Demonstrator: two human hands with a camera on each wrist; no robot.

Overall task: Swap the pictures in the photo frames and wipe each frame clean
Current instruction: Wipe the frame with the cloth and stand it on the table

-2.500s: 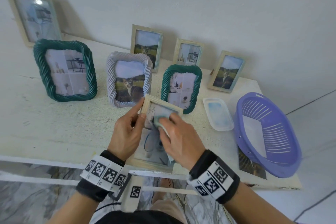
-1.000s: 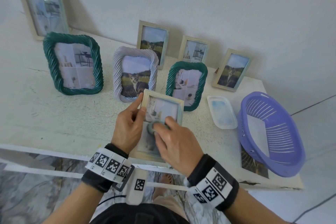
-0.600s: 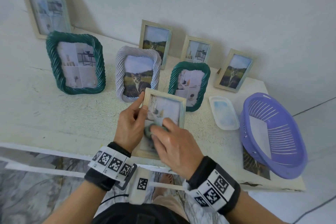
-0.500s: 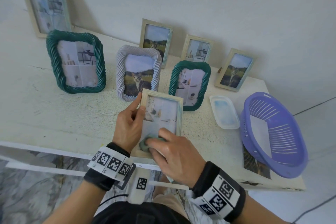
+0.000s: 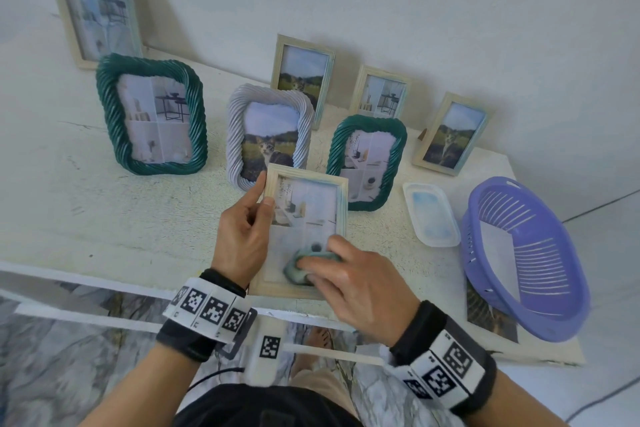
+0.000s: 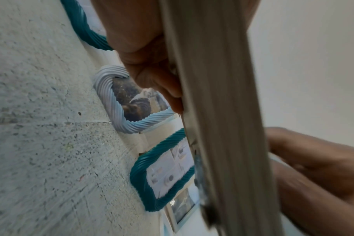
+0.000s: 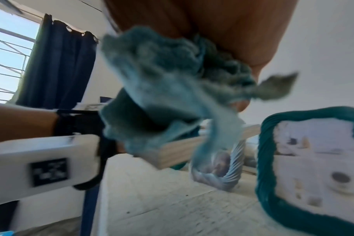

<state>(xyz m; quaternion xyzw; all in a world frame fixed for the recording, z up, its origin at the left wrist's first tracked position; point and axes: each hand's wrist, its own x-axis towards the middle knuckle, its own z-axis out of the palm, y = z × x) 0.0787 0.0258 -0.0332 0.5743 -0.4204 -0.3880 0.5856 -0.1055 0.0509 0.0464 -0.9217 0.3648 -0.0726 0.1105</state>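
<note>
step: wiping glass of the light wooden frame (image 5: 304, 229), held tilted at the near edge of the surface (image 5: 104, 218) | left hand (image 5: 242, 236) grips its left edge | right hand (image 5: 353, 281) clutches a bunched teal cloth (image 5: 299, 269) on the lower glass | tip: keep the frame braced, light overlapping strokes, do corners and molding too

Frame I hold (image 5: 304, 229) is my landmark. Behind it: ribbed frame (image 5: 268, 135), slightly left; twisted frame (image 5: 367, 161), slightly right. Far left of it, big twisted frame (image 5: 152, 114). Right of it: tray (image 5: 431, 215), then basket (image 5: 523, 263) w/ a photo (image 5: 490, 317) under it. Four flat frames at the back wall.
</note>
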